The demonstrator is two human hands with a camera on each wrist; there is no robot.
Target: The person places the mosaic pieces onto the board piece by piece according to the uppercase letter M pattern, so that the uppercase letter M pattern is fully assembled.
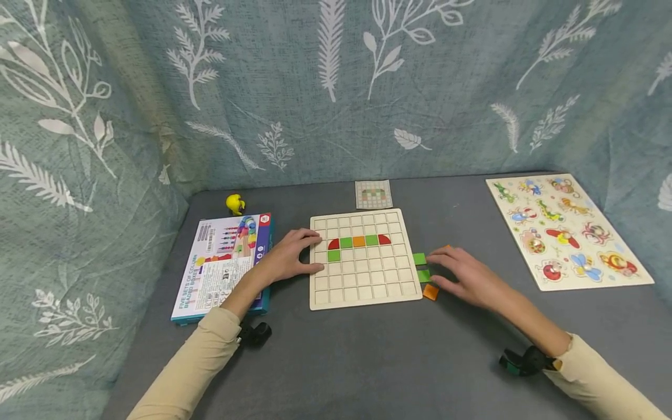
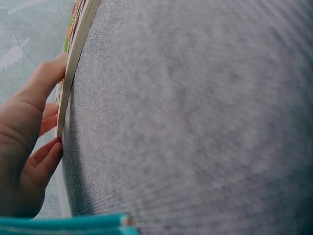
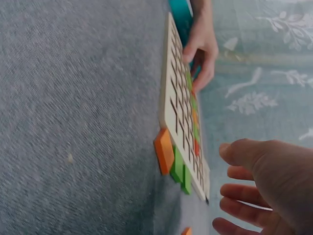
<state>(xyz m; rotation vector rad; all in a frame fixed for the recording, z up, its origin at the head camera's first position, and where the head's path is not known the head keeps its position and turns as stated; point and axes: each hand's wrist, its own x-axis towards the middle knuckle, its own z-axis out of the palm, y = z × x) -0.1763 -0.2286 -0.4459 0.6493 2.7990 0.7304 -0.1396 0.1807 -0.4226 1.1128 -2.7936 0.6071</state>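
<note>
A pale wooden grid board (image 1: 370,286) lies mid-table. One row holds red rounded tiles (image 1: 385,240) at both ends, with green tiles (image 1: 346,242) and an orange tile (image 1: 359,241) between. Another green tile (image 1: 333,255) sits below the left red one. My left hand (image 1: 287,256) rests on the board's left edge, thumb and fingers spread apart. Beyond the right edge, my right hand (image 1: 467,277) hovers by two loose green tiles (image 3: 177,164), its fingers loosely bent and nothing visibly held. A loose orange tile (image 3: 164,152) lies nearby; another orange tile (image 1: 447,247) is mostly hidden behind that hand.
Behind the board lies a small pattern card (image 1: 373,194). A boxed bead set (image 1: 220,262) is on the left, with a yellow toy (image 1: 235,203) behind it. An insect picture board (image 1: 569,233) lies at the right. A patterned curtain (image 1: 294,87) hangs behind the table.
</note>
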